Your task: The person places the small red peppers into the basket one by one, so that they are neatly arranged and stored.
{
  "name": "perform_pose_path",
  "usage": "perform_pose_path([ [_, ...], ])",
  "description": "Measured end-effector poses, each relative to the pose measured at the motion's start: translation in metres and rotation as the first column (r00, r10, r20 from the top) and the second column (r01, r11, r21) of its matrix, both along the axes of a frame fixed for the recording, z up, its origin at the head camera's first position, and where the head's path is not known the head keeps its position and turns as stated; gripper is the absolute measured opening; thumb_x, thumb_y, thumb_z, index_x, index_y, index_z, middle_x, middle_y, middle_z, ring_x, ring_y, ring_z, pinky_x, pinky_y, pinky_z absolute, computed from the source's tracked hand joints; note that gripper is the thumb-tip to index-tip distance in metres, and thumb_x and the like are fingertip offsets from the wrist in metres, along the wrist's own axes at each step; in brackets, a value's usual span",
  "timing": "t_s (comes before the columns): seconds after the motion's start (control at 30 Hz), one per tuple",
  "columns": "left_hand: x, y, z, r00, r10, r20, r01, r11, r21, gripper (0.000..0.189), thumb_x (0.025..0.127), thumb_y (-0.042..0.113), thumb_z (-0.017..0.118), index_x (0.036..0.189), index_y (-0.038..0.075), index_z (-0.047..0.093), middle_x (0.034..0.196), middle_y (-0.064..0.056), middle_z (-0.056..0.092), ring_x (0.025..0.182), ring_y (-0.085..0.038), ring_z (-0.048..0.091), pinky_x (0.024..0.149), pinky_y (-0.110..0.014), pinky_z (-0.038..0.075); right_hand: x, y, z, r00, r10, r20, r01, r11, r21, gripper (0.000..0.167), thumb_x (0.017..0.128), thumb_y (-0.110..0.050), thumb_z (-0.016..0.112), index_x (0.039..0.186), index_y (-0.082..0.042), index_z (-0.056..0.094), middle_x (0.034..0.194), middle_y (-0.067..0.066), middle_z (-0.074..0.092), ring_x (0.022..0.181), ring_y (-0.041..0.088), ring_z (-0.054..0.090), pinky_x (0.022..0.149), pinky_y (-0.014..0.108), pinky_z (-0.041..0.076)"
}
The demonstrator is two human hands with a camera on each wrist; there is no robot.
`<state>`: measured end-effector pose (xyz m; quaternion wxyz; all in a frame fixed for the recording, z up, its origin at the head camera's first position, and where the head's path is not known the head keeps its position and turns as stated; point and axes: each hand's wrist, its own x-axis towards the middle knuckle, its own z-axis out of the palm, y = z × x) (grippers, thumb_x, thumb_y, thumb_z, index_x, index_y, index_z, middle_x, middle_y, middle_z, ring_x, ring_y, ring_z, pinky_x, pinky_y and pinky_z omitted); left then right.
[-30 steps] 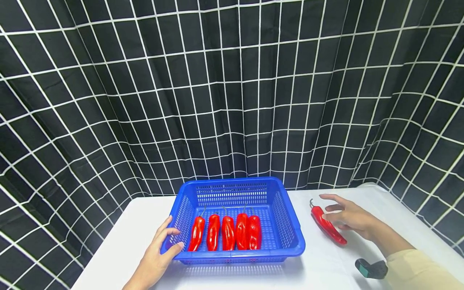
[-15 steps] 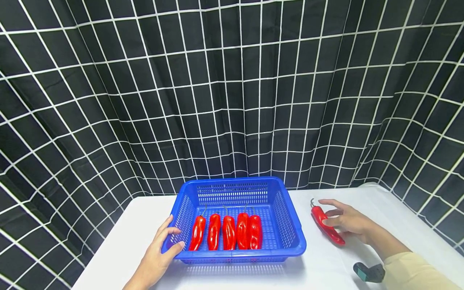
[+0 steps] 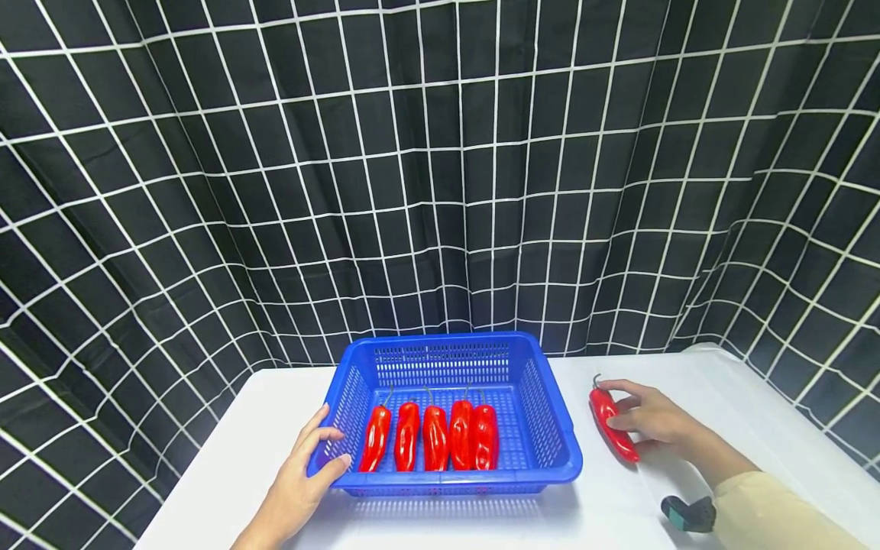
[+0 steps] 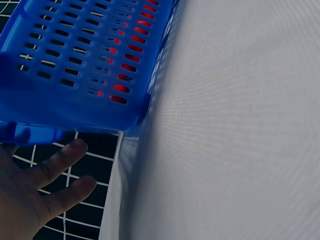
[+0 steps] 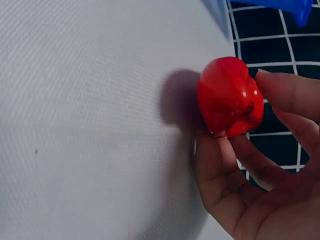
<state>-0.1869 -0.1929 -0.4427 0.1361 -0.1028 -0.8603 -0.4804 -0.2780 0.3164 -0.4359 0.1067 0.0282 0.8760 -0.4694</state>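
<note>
My right hand (image 3: 646, 418) holds a long red chili pepper (image 3: 602, 410) with a curved stem, right of the basket. In the right wrist view its glossy rounded end (image 5: 225, 95) sits between the thumb and fingers, its shadow beside it on the white cloth. At the near left corner of a blue plastic basket (image 3: 459, 479), my left hand (image 3: 296, 485) holds the rim, thumb and index finger reaching over it. Two fingers (image 4: 75, 192) stretch out below the basket in the left wrist view. Several red chili peppers (image 3: 435, 439) lie side by side inside, stems pointing away.
A white cloth (image 3: 227, 451) covers the table. Dark curtains (image 3: 440, 191) with a white grid stand behind and at both sides. A small dark device (image 3: 687, 513) is at the right wrist, by a pale yellow sleeve (image 3: 763, 508).
The right hand has closed further around the chili pepper and shifted slightly left. The pepper's lower end has swung left, so it stands a little straighter. The left hand stays at the basket.
</note>
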Motion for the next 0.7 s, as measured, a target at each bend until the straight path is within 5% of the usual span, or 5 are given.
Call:
perform_pose_path([
  [0.7, 0.001, 0.0, -0.001, 1.0, 0.001, 0.02, -0.001, 1.0, 0.004, 0.023, 0.088, 0.016, 0.068, 0.108, 0.008, 0.06, 0.155, -0.013, 0.025, 0.139, -0.046, 0.018, 0.102, -0.069, 0.019, -0.004, -0.016, -0.002, 1.0, 0.002, 0.002, -0.002, 0.988, 0.155, 0.081, 0.073, -0.004, 0.079, 0.142, -0.003, 0.036, 0.111, 0.029, 0.049, 0.09, 0.042, 0.058, 0.056, 0.043, 0.057],
])
